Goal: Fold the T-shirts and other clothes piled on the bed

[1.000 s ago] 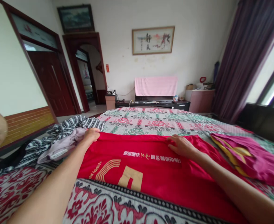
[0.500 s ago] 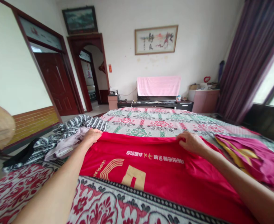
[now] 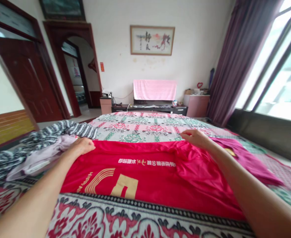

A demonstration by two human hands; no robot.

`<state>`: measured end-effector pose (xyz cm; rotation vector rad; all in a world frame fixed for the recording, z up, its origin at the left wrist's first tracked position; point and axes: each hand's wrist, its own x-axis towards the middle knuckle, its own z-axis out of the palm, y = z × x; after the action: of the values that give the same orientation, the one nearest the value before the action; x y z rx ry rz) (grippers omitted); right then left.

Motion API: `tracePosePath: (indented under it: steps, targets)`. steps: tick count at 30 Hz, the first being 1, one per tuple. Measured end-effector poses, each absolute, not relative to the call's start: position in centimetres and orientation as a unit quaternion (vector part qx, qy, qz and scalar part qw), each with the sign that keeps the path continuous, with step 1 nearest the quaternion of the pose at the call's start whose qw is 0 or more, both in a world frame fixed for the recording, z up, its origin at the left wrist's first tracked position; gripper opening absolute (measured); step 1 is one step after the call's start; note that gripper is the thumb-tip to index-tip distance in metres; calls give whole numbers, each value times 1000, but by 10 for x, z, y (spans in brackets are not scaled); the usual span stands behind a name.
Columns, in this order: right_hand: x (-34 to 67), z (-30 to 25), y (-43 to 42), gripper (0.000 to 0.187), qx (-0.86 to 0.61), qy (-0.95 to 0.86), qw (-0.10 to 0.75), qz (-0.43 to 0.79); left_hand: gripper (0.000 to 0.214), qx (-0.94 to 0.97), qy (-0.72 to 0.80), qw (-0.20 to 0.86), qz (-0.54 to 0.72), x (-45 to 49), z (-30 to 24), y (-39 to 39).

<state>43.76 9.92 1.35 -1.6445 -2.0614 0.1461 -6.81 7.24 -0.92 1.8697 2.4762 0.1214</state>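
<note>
A red shirt [image 3: 157, 185] with gold graphics and white lettering lies spread across the patterned bedspread [image 3: 105, 215]. My left hand [image 3: 84, 146] is closed on its far left edge. At the far right side of the shirt, my right hand [image 3: 195, 137] hovers just above the edge, fingers curled together, with no cloth showing at the fingertips. Under the right forearm the shirt is bunched in loose wrinkles, while its left part lies flatter.
Left of the shirt is a heap with a black-and-white striped garment [image 3: 46, 132] and a pale lilac garment [image 3: 43, 153]. A magenta garment [image 3: 252, 162] lies to the right. Beyond the bed stands a low black cabinet [image 3: 180, 110] below a pink cloth [image 3: 155, 89].
My view has swung to the right. My right hand has come off the shirt's far edge and risen slightly; the cloth beneath it is more bunched. My left hand keeps its hold.
</note>
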Motion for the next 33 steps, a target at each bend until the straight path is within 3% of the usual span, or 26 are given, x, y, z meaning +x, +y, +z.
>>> tracePosePath:
  steps: [4, 13, 26, 30, 33]
  targets:
    - [473, 21, 100, 21, -663, -707, 244, 23, 34, 633, 772, -23, 59, -61, -11, 83]
    - [471, -9, 103, 24, -736, -662, 145, 19, 24, 778, 614, -17, 136, 13, -29, 83]
    - [480, -28, 113, 44, -766, -613, 194, -1, 26, 799, 589, 15, 120, 20, -40, 83]
    - [477, -18, 105, 35, -761, -637, 119, -14, 26, 793, 597, 37, 118, 20, -37, 82]
    - [471, -3, 97, 28, -728, -674, 125, -2, 28, 793, 595, 46, 120, 19, -37, 83]
